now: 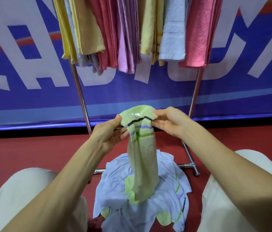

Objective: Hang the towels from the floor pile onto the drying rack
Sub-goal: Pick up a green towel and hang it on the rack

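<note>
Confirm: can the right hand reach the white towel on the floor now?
Probably not yet: the right hand, like the left hand, pinches the green towel by its top edge. The white towel lies below, mostly uncovered, so a freed hand looks unobstructed.

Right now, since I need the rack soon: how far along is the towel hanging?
Done: several towels hang on the drying rack. In hand: left hand and right hand pinch the top edge of a green towel. Left: a pale blue and green pile on the floor.

Pale green towel (142, 158) — black, lilac and lime stripes; pale blue pile (115, 186) on red floor (31, 153); rack towels (131, 30) yellow, pink, lilac — banner (31, 97) blue.
</note>
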